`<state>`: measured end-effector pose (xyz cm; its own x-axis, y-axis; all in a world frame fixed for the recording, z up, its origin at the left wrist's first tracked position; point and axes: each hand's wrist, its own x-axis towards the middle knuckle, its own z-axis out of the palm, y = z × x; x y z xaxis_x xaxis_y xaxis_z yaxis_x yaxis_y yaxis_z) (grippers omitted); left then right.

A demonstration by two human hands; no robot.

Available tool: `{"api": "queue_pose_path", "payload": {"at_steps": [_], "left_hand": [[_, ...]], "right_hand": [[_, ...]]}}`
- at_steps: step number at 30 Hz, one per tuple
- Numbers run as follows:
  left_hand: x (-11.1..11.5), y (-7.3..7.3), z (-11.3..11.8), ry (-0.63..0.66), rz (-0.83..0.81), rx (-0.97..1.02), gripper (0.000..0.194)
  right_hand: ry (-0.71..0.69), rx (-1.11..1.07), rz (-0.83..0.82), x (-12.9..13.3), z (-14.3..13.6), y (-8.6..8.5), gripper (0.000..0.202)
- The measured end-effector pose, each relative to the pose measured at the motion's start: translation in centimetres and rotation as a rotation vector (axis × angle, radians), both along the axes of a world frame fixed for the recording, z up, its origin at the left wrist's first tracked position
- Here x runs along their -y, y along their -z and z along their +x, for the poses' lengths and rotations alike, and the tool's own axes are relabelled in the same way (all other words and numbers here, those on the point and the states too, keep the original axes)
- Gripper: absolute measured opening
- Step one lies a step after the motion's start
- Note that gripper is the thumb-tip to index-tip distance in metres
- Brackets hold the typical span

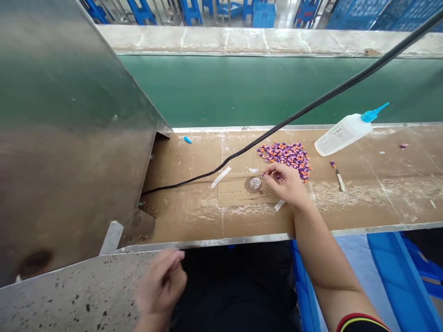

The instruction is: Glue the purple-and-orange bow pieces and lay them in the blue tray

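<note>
Purple-and-orange small pieces (289, 154) heaped at 2 o'clock from clear round object (255, 183). Right hand (284, 184): thumb and forefinger pinching one purple piece (264, 174). Left hand (162, 282), view's 7 o'clock: fingers curled, blurred; contents cannot be told.

The small pieces (289, 154) are purple and orange, the bottle (341, 136) white, its nozzle (371, 115) blue.

Left hand (161, 281): blurred; finger contents unclear
Purple-and-orange pieces (285, 154): partly hidden by right hand (284, 183)
Squeeze bottle (342, 134): label print too small to read
Black cable (293, 118): cut off upper right
Blue stools (191, 11): cropped along top
</note>
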<state>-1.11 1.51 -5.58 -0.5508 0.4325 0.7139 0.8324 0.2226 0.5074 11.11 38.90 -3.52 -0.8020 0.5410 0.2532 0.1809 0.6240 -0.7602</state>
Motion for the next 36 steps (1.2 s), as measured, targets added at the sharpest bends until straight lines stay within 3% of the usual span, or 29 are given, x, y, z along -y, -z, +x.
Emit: {"api": "queue_pose_path", "payload": {"at_steps": [2, 4, 7, 10, 21, 25, 32, 36], "left_hand": [[-3.5, 0.2, 0.5, 0.184, 0.008, 0.023, 0.027], [-7.1, -0.2, 0.9, 0.285, 0.055, 0.128, 0.040], [-11.3, -0.7, 1.6, 0.357, 0.108, 0.335, 0.039], [-13.3, -0.4, 2.3, 0.406, 0.103, 0.515, 0.030], [-13.5, 0.6, 2.6, 0.329, 0.144, 0.848, 0.022], [-13.8, 0.5, 2.7, 0.322, 0.174, 0.991, 0.028], [-14.4, 0.2, 1.6, 0.287, 0.202, 1.437, 0.054], [-15.0, -0.1, 1.6, 0.256, 0.266, 1.528, 0.058]], "right_hand": [[-0.020, 0.001, 0.039, 0.3, 0.1, -0.3, 0.012], [-0.030, 0.004, 0.086, 0.4, 0.2, -0.4, 0.013], [-0.068, 0.011, 0.161, 0.3, 0.2, -0.3, 0.015], [-0.115, 0.017, 0.251, 0.3, 0.2, 0.0, 0.020], [-0.148, 0.092, 0.547, 1.4, -0.2, 0.1, 0.026], [-0.141, 0.125, 0.573, 1.6, -0.2, -0.1, 0.027], [-0.147, 0.136, 0.559, 1.6, -0.4, 0.1, 0.030], [-0.149, 0.136, 0.572, 1.6, -0.4, 0.1, 0.029]]}}
